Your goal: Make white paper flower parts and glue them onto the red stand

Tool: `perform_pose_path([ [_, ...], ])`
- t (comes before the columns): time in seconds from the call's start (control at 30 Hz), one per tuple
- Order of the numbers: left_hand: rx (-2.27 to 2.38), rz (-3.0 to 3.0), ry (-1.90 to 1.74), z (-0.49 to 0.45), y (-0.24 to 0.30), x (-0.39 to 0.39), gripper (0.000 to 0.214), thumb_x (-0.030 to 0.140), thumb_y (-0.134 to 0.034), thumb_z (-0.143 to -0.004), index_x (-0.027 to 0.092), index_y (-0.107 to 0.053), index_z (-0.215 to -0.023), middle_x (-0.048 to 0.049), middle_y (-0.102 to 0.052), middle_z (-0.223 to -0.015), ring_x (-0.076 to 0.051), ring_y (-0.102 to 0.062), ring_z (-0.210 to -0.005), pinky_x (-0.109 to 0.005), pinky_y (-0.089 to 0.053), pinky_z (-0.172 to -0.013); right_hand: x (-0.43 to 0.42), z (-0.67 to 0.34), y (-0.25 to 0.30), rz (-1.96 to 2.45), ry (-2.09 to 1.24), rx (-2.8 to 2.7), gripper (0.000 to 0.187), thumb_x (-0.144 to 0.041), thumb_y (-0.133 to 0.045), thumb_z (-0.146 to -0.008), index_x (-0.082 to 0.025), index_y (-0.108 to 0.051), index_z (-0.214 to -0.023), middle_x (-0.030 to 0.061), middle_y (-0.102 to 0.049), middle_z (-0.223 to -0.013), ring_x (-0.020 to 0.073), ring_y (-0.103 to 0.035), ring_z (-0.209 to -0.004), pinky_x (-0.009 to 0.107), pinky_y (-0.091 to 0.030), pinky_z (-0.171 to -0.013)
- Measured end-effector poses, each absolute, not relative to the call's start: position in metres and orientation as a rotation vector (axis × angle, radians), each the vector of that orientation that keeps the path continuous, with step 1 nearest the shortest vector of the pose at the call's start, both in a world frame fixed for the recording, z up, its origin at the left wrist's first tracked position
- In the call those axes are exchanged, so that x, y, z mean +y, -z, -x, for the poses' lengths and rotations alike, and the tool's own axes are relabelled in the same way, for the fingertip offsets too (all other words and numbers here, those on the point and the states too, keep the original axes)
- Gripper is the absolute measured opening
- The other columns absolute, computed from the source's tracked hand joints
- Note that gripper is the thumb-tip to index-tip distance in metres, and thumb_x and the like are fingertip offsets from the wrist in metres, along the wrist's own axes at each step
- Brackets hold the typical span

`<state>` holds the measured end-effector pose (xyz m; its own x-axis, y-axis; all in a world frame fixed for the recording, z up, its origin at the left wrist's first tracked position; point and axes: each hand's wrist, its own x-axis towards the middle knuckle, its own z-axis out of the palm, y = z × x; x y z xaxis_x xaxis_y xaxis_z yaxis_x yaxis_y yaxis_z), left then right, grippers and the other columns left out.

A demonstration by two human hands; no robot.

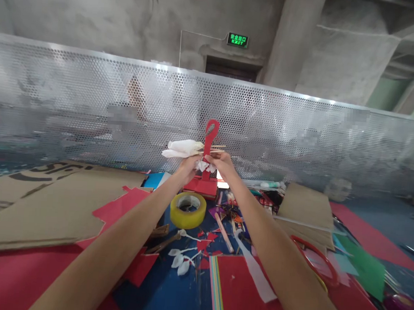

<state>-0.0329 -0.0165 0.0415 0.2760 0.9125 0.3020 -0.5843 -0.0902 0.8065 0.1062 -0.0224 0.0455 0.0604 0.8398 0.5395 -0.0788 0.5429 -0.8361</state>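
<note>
A red upright post [208, 143] with a looped top rises from a red base [201, 186] at the far side of the table. Crumpled white paper [202, 166] lies against the post at mid-height, between my two hands. My left hand [190, 166] is closed at the paper's left side. From the right, my right hand [224, 164] pinches at the paper and post, its fingertips partly hidden. Two white, petal-like paper pieces [182, 147] stick out leftward above my left hand. Thin wooden sticks [218, 148] point right, level with them.
A yellow tape roll [187, 211] stands before the base. Small white paper buds [182, 261], red scraps and a pink marker [224, 232] lie nearer. Cardboard [57, 197] covers the left; coloured paper [251, 293] and red-handled scissors [318, 260] lie right. A perforated metal screen [282, 127] stands behind.
</note>
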Motion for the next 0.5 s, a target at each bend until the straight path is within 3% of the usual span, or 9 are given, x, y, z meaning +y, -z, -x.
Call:
perform_pose_path([
  [0.5,0.344,-1.033,-1.228,0.037,-0.036,-0.006,0.022,0.018,-0.083,-0.067,0.016,-0.072,-0.086,-0.0024,-0.075,-0.075,-0.016,-0.065,-0.064,-0.028,-0.048,-0.062,-0.012,-0.104,-0.034,0.775,-0.679,-1.253,0.037,-0.040,-0.088,-0.053,-0.018,-0.072,-0.077,0.0017,-0.073,-0.074,0.0148,-0.066,-0.064,0.026,-0.052,-0.062],
])
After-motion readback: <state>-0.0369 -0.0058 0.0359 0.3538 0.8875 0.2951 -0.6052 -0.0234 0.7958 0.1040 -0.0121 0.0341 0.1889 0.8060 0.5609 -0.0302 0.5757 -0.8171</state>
